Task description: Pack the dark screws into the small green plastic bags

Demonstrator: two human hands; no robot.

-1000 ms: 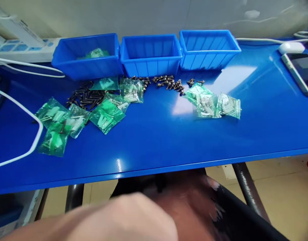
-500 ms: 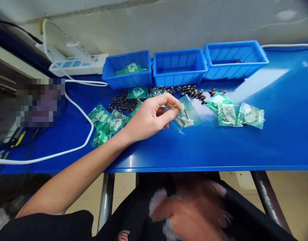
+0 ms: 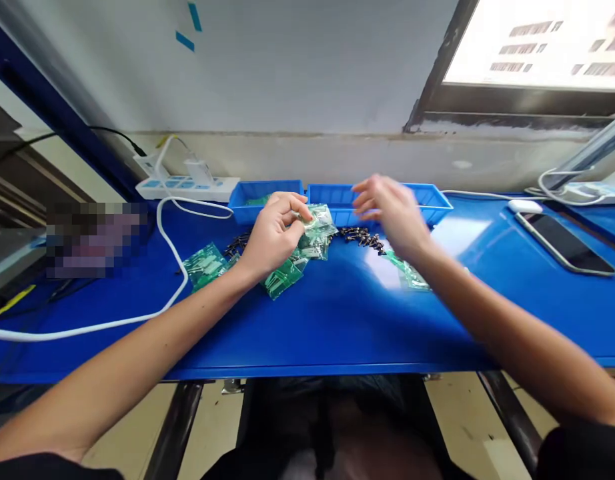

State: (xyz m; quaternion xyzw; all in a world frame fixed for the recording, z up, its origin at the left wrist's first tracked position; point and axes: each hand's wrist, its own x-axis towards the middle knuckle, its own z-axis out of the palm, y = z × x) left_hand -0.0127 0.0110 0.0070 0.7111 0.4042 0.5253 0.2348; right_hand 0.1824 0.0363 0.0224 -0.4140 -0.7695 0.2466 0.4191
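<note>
**Left hand pinching a small bag, right hand over the bins**

Left hand (image 3: 275,233): center of frame, forearm in from lower left, wrist bent, fingers curled. Thumb and fingers closed on a clear green bag (image 3: 321,220), held up near the front of the middle bin (image 3: 345,217).

Right hand (image 3: 390,212): right of center, forearm in from lower right, palm down, fingers bent toward the left. Motion-blurred; can't tell if the grip is open or closed, or on anything. It overlaps the middle and right bins (image 3: 432,205) in view.

Print on the power strip (image 3: 182,189), if any, too small to read.

Surface (image 3: 312,333): glossy blue. Dark screws (image 3: 360,237) in front of the bins, green packets (image 3: 205,263) left of center. Phone (image 3: 567,243) at right.

Room: pale wall (image 3: 297,73), blue tape pieces (image 3: 185,41) upper left, window (image 3: 542,47) upper right.
</note>
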